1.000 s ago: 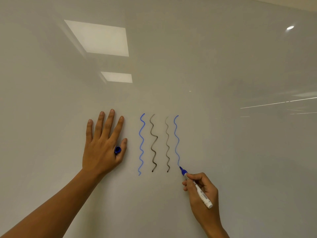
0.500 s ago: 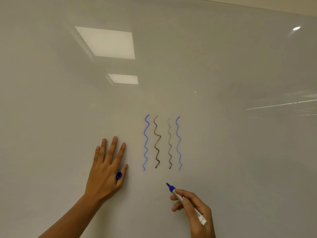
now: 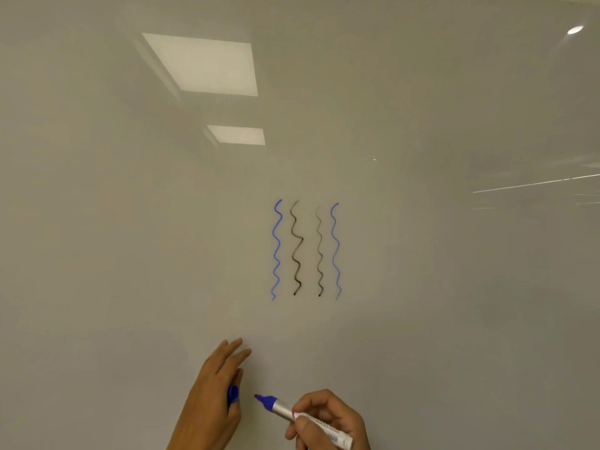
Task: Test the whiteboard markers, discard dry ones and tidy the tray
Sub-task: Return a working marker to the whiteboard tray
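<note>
My right hand [image 3: 328, 417] grips an uncapped blue whiteboard marker [image 3: 302, 417], white-bodied, its blue tip pointing left toward my left hand. My left hand [image 3: 216, 394] holds the blue cap [image 3: 232, 393] between thumb and palm, fingers stretched up along the board. The tip and the cap are a short gap apart. On the whiteboard [image 3: 422, 287] above stand several wavy test lines: a blue one [image 3: 276, 250], a dark black one [image 3: 296, 248], a fainter black one [image 3: 319, 251] and a thin blue one [image 3: 335, 251]. No tray is in view.
The glossy whiteboard fills the view and reflects ceiling light panels [image 3: 204, 64] at upper left. Nothing else is visible.
Both hands dropped down from the wavy lines and came together. The marker tip left the board and now points at the cap in my left hand.
</note>
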The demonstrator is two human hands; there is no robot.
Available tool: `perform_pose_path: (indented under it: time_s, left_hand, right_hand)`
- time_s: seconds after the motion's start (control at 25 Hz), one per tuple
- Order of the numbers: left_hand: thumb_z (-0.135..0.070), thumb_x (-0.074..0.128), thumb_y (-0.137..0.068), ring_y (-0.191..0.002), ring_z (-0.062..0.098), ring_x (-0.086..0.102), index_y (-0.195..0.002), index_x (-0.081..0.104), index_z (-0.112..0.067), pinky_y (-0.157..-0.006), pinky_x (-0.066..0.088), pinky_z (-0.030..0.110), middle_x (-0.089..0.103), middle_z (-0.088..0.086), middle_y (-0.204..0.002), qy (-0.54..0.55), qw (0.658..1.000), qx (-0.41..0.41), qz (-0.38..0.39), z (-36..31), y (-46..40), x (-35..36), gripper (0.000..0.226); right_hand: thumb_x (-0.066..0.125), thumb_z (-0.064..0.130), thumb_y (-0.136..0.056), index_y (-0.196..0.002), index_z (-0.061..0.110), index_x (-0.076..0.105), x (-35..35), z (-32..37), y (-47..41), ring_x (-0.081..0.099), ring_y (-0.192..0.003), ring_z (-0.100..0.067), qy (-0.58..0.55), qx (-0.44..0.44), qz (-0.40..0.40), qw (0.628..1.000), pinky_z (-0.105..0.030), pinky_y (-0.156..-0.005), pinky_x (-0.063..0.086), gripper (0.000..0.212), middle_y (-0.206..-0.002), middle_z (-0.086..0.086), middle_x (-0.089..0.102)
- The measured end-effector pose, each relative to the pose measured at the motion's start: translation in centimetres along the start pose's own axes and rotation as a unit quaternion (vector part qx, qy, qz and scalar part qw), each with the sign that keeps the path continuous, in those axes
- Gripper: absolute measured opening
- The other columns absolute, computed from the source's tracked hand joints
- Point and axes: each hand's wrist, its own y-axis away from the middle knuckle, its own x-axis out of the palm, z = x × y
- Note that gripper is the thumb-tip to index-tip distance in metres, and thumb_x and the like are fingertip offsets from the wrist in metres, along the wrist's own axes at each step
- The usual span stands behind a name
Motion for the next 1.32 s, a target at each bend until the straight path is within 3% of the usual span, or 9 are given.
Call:
perform_pose_path:
  time_s: [0.24,0.44,0.56,0.68,0.88,1.0,1.08,1.24,1.32]
  left_hand:
    - [0.015,0.052,-0.074,-0.129,-0.001,0.041,-0.103,0.056,-0.044,-0.104,0.032,0.011,0.049,-0.026,-0.129,0.029,0.985,-0.061,0.161,-0.6,5.6,0.8,0.066]
    - [0.017,0.057,-0.063,-0.099,-0.017,0.050,-0.069,0.052,-0.053,-0.077,0.039,0.005,0.057,-0.030,-0.111,0.040,0.975,-0.097,0.198,-0.3,9.1,1.1,0.071]
    - [0.023,0.052,-0.057,-0.098,-0.024,0.049,-0.068,0.052,-0.055,-0.076,0.042,0.004,0.057,-0.033,-0.102,0.044,0.973,-0.122,0.189,0.1,11.0,1.2,0.080]
    - [0.022,0.054,-0.057,-0.091,-0.019,0.053,-0.058,0.049,-0.047,-0.074,0.041,0.004,0.058,-0.031,-0.099,0.033,0.968,-0.135,0.208,0.0,12.0,0.9,0.070]
    - [0.011,0.058,-0.066,-0.086,-0.011,0.051,-0.065,0.044,-0.042,-0.072,0.040,0.006,0.049,-0.031,-0.099,-0.012,0.957,-0.120,0.265,-0.2,13.4,0.2,0.054]
    - [0.008,0.055,-0.067,-0.078,0.003,0.057,-0.071,0.054,-0.035,-0.067,0.044,0.015,0.058,-0.023,-0.094,-0.024,0.954,-0.121,0.273,-0.4,14.3,-0.7,0.043]
    - [0.009,0.053,-0.071,-0.070,0.004,0.053,-0.081,0.062,-0.029,-0.062,0.039,0.013,0.059,-0.018,-0.090,-0.027,0.956,-0.128,0.261,-0.7,15.0,-1.1,0.041]
    - [0.010,0.051,-0.073,-0.072,0.008,0.053,-0.090,0.067,-0.022,-0.064,0.038,0.013,0.062,-0.009,-0.089,-0.024,0.955,-0.148,0.255,-0.9,15.9,-1.4,0.040]
    - [0.009,0.051,-0.075,-0.077,0.010,0.055,-0.091,0.067,-0.020,-0.067,0.042,0.017,0.064,-0.006,-0.090,-0.018,0.953,-0.158,0.257,-0.8,16.4,-1.6,0.038]
  right_hand:
    - [0.066,0.022,-0.075,-0.083,0.010,0.069,0.8,-2.8,3.0,0.054,-0.050,-0.017,0.044,0.080,0.062,0.994,-0.025,-0.056,0.044,0.015,-0.074,-0.016,0.075]
    - [0.065,0.024,-0.078,-0.085,0.011,0.068,0.8,-4.4,5.4,0.056,-0.054,-0.018,0.051,0.107,0.077,0.990,-0.027,-0.059,0.047,0.016,-0.075,-0.014,0.075]
    - [0.064,0.024,-0.077,-0.085,0.009,0.067,0.5,-5.0,6.4,0.057,-0.055,-0.019,0.048,0.113,0.073,0.990,-0.029,-0.061,0.049,0.017,-0.072,-0.014,0.074]
    - [0.064,0.028,-0.075,-0.086,0.009,0.066,0.4,-5.6,7.3,0.058,-0.056,-0.018,0.051,0.125,0.076,0.988,-0.028,-0.061,0.048,0.022,-0.071,-0.011,0.073]
    - [0.067,0.031,-0.075,-0.087,0.011,0.068,0.2,-6.1,8.3,0.060,-0.059,-0.017,0.062,0.141,0.094,0.984,-0.029,-0.063,0.050,0.024,-0.075,-0.011,0.075]
    - [0.070,0.021,-0.085,-0.092,0.011,0.072,-0.1,-6.4,9.0,0.064,-0.064,-0.013,0.068,0.142,0.110,0.981,-0.027,-0.064,0.052,0.013,-0.083,-0.012,0.077]
    - [0.071,0.016,-0.089,-0.094,0.010,0.073,-0.2,-6.6,9.5,0.065,-0.066,-0.012,0.062,0.143,0.115,0.981,-0.026,-0.065,0.052,0.008,-0.086,-0.012,0.078]
    - [0.073,0.035,-0.079,-0.094,0.014,0.075,0.2,-7.2,9.9,0.065,-0.067,-0.015,0.060,0.143,0.114,0.981,-0.028,-0.063,0.051,0.026,-0.087,-0.012,0.078]
    - [0.072,0.033,-0.080,-0.096,0.012,0.074,0.4,-7.5,10.1,0.065,-0.068,-0.015,0.065,0.140,0.114,0.981,-0.029,-0.064,0.052,0.027,-0.088,-0.012,0.078]
